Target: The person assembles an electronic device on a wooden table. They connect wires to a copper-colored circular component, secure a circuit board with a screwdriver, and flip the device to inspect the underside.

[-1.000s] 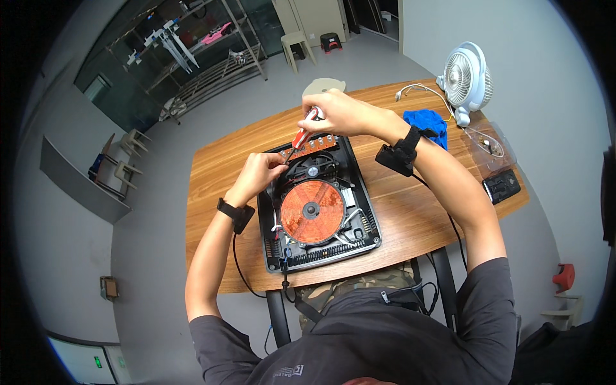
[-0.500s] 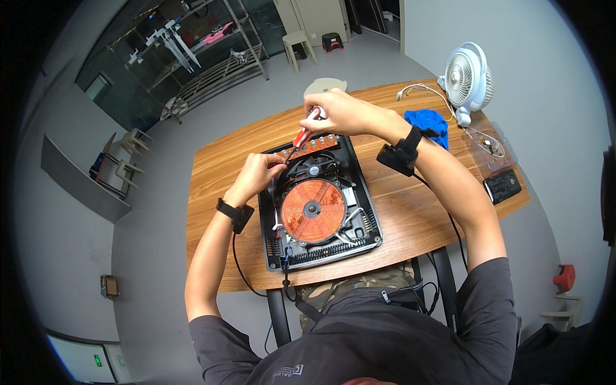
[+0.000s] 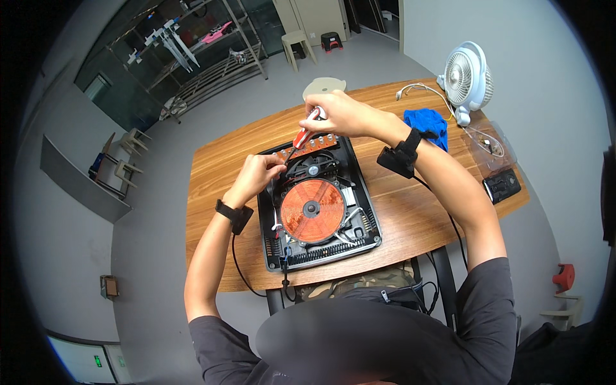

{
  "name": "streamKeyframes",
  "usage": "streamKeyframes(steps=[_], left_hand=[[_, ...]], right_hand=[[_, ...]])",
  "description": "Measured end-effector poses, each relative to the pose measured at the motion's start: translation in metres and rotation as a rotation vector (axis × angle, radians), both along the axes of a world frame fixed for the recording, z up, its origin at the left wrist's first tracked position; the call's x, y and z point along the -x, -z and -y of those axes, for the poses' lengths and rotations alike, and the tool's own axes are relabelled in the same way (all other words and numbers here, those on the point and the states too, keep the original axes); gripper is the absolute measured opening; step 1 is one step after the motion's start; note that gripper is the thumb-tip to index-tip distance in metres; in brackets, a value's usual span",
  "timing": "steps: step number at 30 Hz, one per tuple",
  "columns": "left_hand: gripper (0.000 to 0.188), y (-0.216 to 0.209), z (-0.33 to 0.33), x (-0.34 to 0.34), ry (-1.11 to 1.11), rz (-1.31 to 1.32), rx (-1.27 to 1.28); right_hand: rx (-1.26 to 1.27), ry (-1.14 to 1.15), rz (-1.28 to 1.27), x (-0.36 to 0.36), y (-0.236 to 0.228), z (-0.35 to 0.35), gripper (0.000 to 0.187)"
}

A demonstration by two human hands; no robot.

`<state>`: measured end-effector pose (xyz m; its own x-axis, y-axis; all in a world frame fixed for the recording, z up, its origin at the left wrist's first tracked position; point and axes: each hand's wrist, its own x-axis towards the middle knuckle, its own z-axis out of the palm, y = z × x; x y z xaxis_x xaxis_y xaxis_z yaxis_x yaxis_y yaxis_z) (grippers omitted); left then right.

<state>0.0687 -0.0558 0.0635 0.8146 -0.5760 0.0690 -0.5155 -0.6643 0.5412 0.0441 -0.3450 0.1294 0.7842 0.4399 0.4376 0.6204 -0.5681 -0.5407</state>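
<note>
An opened induction cooker (image 3: 368, 192) lies on the wooden table, its black casing exposing a round copper coil (image 3: 296, 215). Beyond the coil is a black cooling fan (image 3: 313, 171), and along the far edge runs an orange-brown strip (image 3: 314, 146) with several round metallic spots. My right hand (image 3: 337, 114) is wrapped round the red and white handle of a screwdriver (image 3: 303, 136), which slants down to the left. Next to the screwdriver's tip, over the casing's far left part, my left hand (image 3: 262, 172) is closed in a pinch. Whatever its fingertips hold is too small to tell.
On the right of the table are a blue cloth (image 3: 428, 122), a white fan (image 3: 463, 80) with its cable, a clear plastic bag (image 3: 491, 151) and a black device (image 3: 502, 187). Stools (image 3: 296, 48) and a metal rack (image 3: 212, 83) stand beyond. Black cables hang from both wristbands.
Both hands and the screwdriver stay practically in place. A dark blurred shape has come in at the lower middle, covering part of my shirt.
</note>
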Motion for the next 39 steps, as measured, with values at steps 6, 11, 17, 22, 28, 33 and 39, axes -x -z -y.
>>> streamKeyframes(steps=[6, 11, 17, 22, 28, 33, 39], left_hand=[[0.018, -0.003, 0.003, 0.004, -0.025, -0.034, -0.014], [0.020, -0.007, 0.012, 0.002, 0.015, 0.044, -0.024], [0.035, 0.004, 0.018, -0.011, 0.104, 0.158, 0.104], [0.041, 0.021, 0.027, -0.036, 0.251, 0.224, -0.091], [0.043, 0.044, 0.034, -0.043, 0.307, 0.303, -0.209], [0.045, 0.035, 0.034, -0.035, 0.279, 0.246, -0.237], [0.048, 0.029, 0.038, -0.034, 0.276, 0.200, -0.244]], right_hand=[[-0.048, 0.030, -0.027, -0.003, 0.006, 0.000, 0.044], [-0.068, 0.045, -0.007, -0.012, 0.010, 0.008, 0.043], [0.116, 0.081, -0.018, -0.011, -0.013, 0.014, 0.050], [0.285, 0.174, 0.023, -0.031, -0.033, 0.047, 0.046], [0.409, 0.189, 0.020, -0.054, -0.036, 0.061, 0.047], [0.447, 0.146, 0.044, -0.066, -0.029, 0.052, 0.048], [0.504, 0.160, 0.049, -0.070, -0.028, 0.053, 0.049]])
